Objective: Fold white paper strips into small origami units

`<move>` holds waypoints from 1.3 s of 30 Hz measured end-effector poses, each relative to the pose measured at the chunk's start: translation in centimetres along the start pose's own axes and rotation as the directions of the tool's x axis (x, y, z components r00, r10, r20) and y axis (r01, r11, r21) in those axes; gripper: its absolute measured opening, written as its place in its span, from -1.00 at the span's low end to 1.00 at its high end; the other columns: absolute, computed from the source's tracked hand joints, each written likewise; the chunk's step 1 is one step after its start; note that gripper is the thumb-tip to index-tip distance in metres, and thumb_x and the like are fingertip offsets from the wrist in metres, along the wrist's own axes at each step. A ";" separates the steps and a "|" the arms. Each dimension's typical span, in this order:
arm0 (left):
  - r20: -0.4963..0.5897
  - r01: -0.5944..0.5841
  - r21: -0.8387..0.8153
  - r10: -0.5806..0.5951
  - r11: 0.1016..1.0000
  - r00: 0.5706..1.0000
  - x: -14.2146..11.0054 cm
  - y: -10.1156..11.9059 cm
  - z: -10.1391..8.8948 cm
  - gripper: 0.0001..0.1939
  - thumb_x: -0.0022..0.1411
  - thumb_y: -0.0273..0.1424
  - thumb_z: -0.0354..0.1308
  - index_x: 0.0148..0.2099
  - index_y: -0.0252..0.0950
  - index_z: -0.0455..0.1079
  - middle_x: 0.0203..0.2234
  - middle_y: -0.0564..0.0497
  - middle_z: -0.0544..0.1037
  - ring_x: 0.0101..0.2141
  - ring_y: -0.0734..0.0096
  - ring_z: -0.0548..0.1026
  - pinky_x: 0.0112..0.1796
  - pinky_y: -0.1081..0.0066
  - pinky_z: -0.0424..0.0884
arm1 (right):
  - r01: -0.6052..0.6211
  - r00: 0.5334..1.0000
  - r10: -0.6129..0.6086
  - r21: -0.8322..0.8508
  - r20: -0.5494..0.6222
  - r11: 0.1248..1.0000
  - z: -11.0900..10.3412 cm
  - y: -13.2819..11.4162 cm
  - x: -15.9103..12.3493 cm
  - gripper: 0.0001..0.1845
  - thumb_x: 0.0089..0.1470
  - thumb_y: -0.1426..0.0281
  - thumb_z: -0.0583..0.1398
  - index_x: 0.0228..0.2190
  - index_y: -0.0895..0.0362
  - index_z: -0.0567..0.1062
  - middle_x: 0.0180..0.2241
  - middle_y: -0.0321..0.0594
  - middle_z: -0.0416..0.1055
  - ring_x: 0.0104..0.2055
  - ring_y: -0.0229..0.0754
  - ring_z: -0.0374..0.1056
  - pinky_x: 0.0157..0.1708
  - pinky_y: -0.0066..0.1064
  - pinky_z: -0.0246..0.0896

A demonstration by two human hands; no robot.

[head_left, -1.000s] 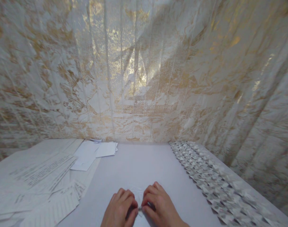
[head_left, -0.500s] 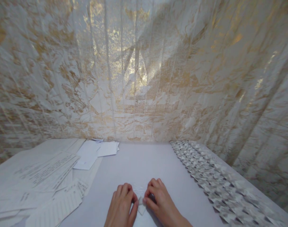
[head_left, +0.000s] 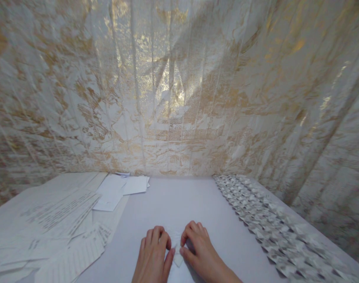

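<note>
A small white folded paper piece (head_left: 177, 260) lies on the table between my hands, its pointed end toward me. My left hand (head_left: 152, 251) is closed at its left side, with the thumb tip touching the paper's edge. On the other side, my right hand (head_left: 199, 251) pinches the right edge between thumb and bent index finger. The paper's far part is faint against the pale table, so its exact fold cannot be made out.
To the right stand long rows of folded paper pieces (head_left: 264, 224). Printed paper sheets and strips (head_left: 64, 212) cover the left side, with blank white papers (head_left: 135, 185) behind them. A white tabletop (head_left: 173, 200) meets a gold-patterned curtain (head_left: 179, 129) at the back.
The left thumb and fingertips have spread slightly, and both hands stay at the folded paper. The whole view has shifted a little.
</note>
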State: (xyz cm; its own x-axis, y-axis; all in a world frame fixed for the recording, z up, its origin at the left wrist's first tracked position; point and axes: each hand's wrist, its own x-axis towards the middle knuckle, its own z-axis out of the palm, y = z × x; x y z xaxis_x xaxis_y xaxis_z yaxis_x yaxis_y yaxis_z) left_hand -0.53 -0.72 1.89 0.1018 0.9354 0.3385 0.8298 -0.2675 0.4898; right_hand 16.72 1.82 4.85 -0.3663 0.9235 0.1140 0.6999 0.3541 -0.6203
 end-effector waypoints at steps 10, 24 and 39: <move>0.065 0.032 -0.096 -0.025 0.995 0.998 0.6 0.2 -0.7 -0.58 0.18 -0.54 0.11 0.05 -0.11 0.49 -0.08 -0.06 0.50 -0.03 0.10 0.42 -0.06 0.15 0.31 | -0.022 0.998 0.016 0.095 0.068 0.995 -0.6 0.7 0.4 -0.58 -0.19 0.70 0.13 -0.29 0.05 0.46 -0.19 -0.28 0.40 -0.01 -0.04 0.26 0.07 -0.17 0.00; 0.051 -0.062 -0.034 0.063 0.998 0.997 0.5 -0.5 0.1 -0.53 0.16 -0.60 0.12 0.03 -0.06 0.56 -0.04 -0.07 0.55 0.01 0.10 0.45 -0.04 0.17 0.37 | -0.061 0.998 0.060 0.104 0.018 0.993 -0.3 -0.1 0.1 -0.56 -0.24 0.69 0.13 -0.27 0.08 0.39 -0.17 -0.22 0.42 -0.03 -0.02 0.27 0.02 -0.19 0.04; 0.182 0.191 -0.640 -0.095 0.744 0.979 0.6 -0.3 0.1 -0.85 0.28 -0.25 0.06 -0.29 -0.19 0.34 -0.46 0.12 0.39 -0.40 0.28 0.39 -0.31 0.34 0.30 | 0.225 0.968 -0.192 0.217 -0.161 0.950 1.1 1.6 -0.1 -0.79 0.06 0.64 0.20 -0.41 0.09 0.35 -0.34 -0.28 0.41 -0.25 -0.15 0.36 -0.24 -0.40 0.19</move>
State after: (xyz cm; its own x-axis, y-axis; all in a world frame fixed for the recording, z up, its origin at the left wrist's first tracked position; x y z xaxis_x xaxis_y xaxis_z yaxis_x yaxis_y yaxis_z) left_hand -0.66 -0.05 1.88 0.1210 0.9830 0.1384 0.2854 -0.1680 0.9436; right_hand 17.23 2.13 3.02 -0.3907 0.8495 0.3544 0.4494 0.5121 -0.7320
